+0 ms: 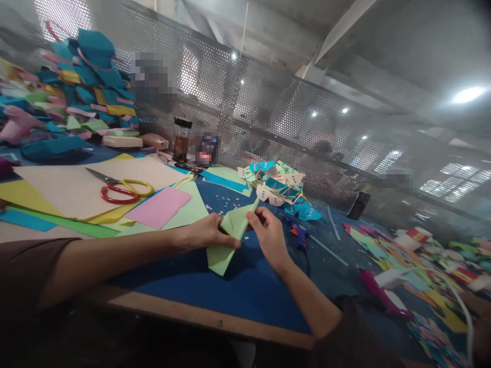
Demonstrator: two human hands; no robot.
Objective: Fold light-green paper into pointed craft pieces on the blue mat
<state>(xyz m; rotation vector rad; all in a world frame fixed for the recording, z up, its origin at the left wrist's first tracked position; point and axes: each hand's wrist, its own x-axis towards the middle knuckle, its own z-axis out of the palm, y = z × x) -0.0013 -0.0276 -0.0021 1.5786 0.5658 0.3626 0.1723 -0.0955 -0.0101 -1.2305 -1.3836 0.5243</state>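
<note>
A folded piece of light green paper (226, 258) is held above the blue table, its lower part hanging below my fingers. My left hand (209, 232) grips it from the left, thumb pressed across the front. At its upper right corner, my right hand (268, 235) pinches the edge between thumb and fingers. Just left of the paper lie a pink sheet (159, 207) and a larger pale green sheet (192, 207). Scissors (123, 190) with red and yellow handles rest on a cream sheet (72, 186).
A blue hot glue gun (297, 231) lies right of my right hand. Behind it sits a pile of dotted paper pieces (280, 184). A lidded jar (181, 140) stands at the back. Colourful paper shapes (88, 87) are heaped at left. A magenta tool (383, 294) lies at right.
</note>
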